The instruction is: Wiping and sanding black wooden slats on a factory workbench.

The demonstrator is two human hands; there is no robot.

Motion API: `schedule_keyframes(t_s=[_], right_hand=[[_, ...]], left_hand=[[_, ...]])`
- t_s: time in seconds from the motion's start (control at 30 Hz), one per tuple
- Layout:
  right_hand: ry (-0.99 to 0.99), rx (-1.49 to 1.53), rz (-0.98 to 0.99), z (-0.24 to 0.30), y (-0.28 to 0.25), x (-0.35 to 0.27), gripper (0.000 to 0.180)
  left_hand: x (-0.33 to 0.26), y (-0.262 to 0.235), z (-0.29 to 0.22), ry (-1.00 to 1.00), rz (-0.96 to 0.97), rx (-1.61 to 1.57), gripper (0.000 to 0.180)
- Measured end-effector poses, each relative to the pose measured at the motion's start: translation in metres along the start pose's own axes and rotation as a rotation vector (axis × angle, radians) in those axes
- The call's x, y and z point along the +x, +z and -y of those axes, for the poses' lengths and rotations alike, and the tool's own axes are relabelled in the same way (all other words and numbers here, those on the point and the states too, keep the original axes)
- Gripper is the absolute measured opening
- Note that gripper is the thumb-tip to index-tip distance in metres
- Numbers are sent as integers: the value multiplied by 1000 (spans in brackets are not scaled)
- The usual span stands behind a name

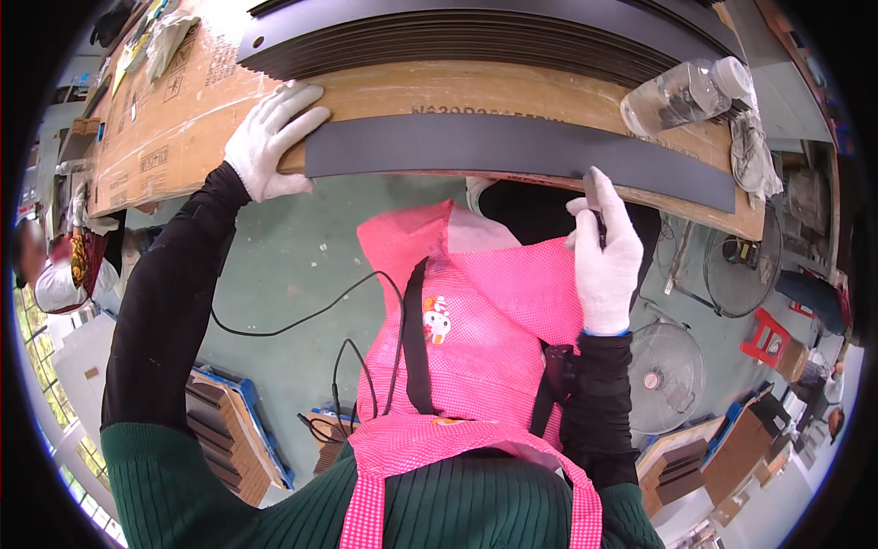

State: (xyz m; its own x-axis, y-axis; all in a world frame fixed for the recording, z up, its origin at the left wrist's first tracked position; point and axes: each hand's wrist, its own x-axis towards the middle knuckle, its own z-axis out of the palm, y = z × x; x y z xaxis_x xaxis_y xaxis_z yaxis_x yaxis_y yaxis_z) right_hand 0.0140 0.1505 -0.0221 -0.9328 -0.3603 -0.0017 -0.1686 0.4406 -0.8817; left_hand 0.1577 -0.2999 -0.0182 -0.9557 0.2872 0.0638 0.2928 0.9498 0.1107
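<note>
A long dark grey flat strip point(512, 151) lies along the near edge of the cardboard-covered table point(197, 137). My left hand point(270, 142), in a white glove, rests at the strip's left end with its fingers spread and the thumb near the table edge. Toward the strip's right part, my right hand point(607, 265), also gloved in white, is closed around a small tool with a flat greyish blade point(591, 189). The blade points up at the strip's near edge; most of the handle is hidden by the fingers, so its exact kind is unclear.
Behind the strip stands a stack of similar dark panels point(476, 46). A clear plastic bottle point(686, 94) lies on its side at the right, near a crumpled white cloth point(754, 160). Fans point(666, 377) stand on the floor; another person point(73, 270) is at far left.
</note>
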Motion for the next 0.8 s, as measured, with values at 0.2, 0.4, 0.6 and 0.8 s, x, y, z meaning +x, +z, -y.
schedule_keyframes(t_s=[0.2,0.4,0.6,0.8], right_hand=[[-42,-310,-88,7,9,-3,38],[-140,-500,-207,-2,11,2,37],[-234,-568,-246,6,21,3,34],[-198,-540,-247,0,16,7,33]], left_hand=[[-7,5,8,27,50,68,103],[-7,5,6,21,64,77,103],[-4,2,2,26,11,37,98],[-4,2,3,19,23,41,99]])
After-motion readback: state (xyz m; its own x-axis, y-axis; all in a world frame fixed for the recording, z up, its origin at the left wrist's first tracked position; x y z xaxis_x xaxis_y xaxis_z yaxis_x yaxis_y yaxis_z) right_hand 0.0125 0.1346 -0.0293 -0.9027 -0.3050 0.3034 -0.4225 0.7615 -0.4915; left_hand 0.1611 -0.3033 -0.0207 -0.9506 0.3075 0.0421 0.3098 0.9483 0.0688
